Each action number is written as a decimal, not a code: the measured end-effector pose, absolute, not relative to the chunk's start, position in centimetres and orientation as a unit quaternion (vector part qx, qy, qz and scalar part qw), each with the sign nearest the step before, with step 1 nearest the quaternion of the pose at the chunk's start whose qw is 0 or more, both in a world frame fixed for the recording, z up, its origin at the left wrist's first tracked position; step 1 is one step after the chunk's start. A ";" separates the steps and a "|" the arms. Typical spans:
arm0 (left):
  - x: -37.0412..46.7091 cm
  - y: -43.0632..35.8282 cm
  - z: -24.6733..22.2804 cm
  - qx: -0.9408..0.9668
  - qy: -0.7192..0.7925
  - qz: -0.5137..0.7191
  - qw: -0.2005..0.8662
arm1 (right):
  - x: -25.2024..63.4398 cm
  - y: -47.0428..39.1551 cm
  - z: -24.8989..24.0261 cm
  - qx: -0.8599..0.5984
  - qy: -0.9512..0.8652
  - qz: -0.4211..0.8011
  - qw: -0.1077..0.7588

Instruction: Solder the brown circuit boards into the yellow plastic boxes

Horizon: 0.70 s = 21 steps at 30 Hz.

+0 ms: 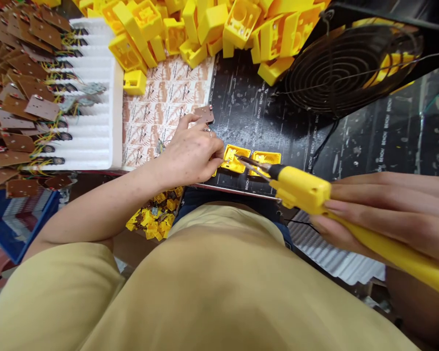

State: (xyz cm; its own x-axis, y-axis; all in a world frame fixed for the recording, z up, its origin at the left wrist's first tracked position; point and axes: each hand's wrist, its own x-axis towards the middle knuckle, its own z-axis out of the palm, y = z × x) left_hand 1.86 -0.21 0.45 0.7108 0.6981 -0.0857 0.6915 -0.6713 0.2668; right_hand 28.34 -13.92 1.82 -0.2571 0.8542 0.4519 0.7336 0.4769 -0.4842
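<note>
My right hand (384,214) is wrapped around a yellow soldering iron (303,187) with a black collar and a thin metal tip. That tip reaches into a small open yellow plastic housing (236,158) near the bench's front edge. A second yellow housing (266,161) lies just right of it, partly behind the iron. At the first housing's left side, my left hand (197,151) is closed, thumb and forefinger pinched; what they hold is hidden. A small brown circuit board (205,114) lies just beyond its fingers.
Yellow housings (212,24) are heaped at the back. A black fan (332,73) stands back right. On the left, a white ribbed tray (95,97) bears wired speakers and brown boards (18,107). Below the bench are a box of yellow parts (157,214) and a blue crate (3,219).
</note>
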 end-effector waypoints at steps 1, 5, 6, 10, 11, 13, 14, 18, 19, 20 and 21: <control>1.9 -0.2 0.4 0.915 0.377 0.011 0.143 | 28.7 -14.1 1.8 -0.503 -0.791 0.086 0.338; 1.9 -0.1 0.5 0.916 0.375 0.011 0.144 | 30.3 -14.0 1.7 -0.497 -0.800 0.082 0.326; 1.9 -0.1 0.6 0.917 0.375 0.007 0.140 | 30.7 -13.7 1.6 -0.484 -0.809 0.088 0.322; 1.9 -0.2 0.8 0.925 0.363 -0.017 0.114 | 31.5 -12.8 1.3 -0.413 -0.843 0.115 0.325; 2.0 -0.2 0.8 0.926 0.360 -0.018 0.108 | 31.4 -12.7 1.3 -0.406 -0.842 0.114 0.335; 2.0 -0.2 0.9 0.928 0.358 -0.021 0.103 | 31.0 -12.7 1.4 -0.413 -0.835 0.106 0.348; 2.0 -0.2 0.9 0.927 0.360 -0.025 0.103 | 30.7 -12.7 1.5 -0.419 -0.833 0.101 0.348; 2.0 -0.2 0.7 0.923 0.367 -0.029 0.112 | 30.1 -12.9 1.7 -0.440 -0.829 0.089 0.334; 1.9 -0.2 0.6 0.923 0.367 -0.021 0.114 | 30.1 -12.9 1.6 -0.440 -0.828 0.086 0.336; 1.8 -0.3 0.6 0.923 0.366 -0.011 0.116 | 30.1 -12.9 1.4 -0.441 -0.828 0.081 0.336; 1.7 -0.3 0.5 0.924 0.364 0.000 0.117 | 30.2 -13.0 1.1 -0.449 -0.825 0.075 0.335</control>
